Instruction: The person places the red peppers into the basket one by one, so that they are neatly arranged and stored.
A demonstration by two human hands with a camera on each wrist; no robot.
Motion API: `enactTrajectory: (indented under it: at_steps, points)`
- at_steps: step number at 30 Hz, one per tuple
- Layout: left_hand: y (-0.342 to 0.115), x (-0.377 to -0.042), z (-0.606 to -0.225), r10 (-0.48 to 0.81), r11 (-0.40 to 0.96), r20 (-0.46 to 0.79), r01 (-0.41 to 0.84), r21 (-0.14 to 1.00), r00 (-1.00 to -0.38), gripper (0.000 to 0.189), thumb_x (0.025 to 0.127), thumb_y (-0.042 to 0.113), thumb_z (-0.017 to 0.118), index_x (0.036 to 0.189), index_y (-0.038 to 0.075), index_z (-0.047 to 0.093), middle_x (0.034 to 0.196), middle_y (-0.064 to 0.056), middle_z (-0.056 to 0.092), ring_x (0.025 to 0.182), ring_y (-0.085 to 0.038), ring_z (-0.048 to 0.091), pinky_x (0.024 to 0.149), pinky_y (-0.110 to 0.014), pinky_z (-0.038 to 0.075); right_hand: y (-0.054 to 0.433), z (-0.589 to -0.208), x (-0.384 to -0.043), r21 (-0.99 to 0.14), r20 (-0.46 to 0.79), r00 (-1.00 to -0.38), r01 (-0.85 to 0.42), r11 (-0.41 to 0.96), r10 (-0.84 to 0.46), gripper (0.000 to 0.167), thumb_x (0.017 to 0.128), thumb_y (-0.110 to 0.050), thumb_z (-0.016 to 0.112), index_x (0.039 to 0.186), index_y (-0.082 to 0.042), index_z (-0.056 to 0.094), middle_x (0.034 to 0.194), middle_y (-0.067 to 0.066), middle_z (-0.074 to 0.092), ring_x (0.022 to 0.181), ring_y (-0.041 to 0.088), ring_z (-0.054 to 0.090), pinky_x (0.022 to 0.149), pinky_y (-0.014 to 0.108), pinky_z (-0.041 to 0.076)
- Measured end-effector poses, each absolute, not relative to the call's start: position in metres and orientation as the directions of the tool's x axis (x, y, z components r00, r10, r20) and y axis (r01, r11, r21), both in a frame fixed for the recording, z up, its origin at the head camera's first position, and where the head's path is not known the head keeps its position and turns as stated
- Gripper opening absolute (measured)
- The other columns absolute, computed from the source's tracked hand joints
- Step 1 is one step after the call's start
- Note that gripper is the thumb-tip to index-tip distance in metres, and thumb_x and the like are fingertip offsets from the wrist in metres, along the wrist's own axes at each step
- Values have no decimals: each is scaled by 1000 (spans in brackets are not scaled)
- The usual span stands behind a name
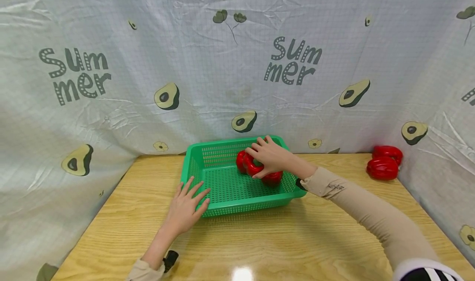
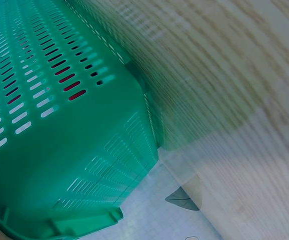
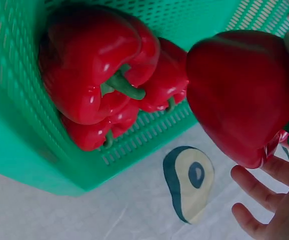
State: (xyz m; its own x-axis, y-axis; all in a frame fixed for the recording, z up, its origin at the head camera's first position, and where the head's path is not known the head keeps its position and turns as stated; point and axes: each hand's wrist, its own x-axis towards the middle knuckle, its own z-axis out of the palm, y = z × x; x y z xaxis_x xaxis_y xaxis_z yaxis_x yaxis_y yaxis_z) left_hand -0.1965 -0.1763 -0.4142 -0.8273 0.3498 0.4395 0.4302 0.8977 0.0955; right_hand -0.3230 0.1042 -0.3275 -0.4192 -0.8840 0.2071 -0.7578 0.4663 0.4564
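Note:
A green plastic basket [image 1: 237, 205] with slotted walls stands on the table against the cloth. My right hand [image 1: 269, 155] is over its right half, gripping a red bell pepper [image 3: 244, 95] between thumb and fingers. Below and beside that one, several more red bell peppers [image 3: 97, 60] with green stems lie in the basket's right end. With fingers spread, my left hand [image 1: 184, 211] rests at the basket's near left corner. The left wrist view shows mostly the basket's outer side [image 2: 84, 130], with red glimpsed through the slots.
Two red bell peppers, a front one [image 1: 382, 168] and one behind it [image 1: 387, 152], lie at the table's far right by the cloth. The wooden table [image 1: 315, 235] is bounded by printed cloth [image 1: 208, 58] behind and at both sides.

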Motion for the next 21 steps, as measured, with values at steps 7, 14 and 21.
enactTrajectory:
  at_steps: [7,14,21]
  points:
    - [-176,-196,-415,350,897,446,432,92,-824,36,89,35,48,118,18,60,129,-12,52,130,-37,31,105,-57,23,88,-333,-331,470,77,-469,-761,447,-880,82,70,-72,50,122,-8,46,100,7,60,93,27,46,83,45,38]
    - [-176,-196,-414,347,897,447,431,98,-824,36,89,35,49,118,18,60,129,-12,51,130,-37,32,105,-57,23,79,-342,-338,482,5,-502,-756,442,-865,82,70,-69,53,122,-7,45,103,12,61,105,33,47,93,51,36]
    - [-176,-195,-415,346,901,440,424,91,-829,36,89,36,48,118,19,60,129,-12,51,130,-36,32,105,-56,23,75,-350,-341,477,-15,-526,-751,456,-850,82,71,-69,52,124,-7,45,103,12,62,106,34,47,92,49,37]
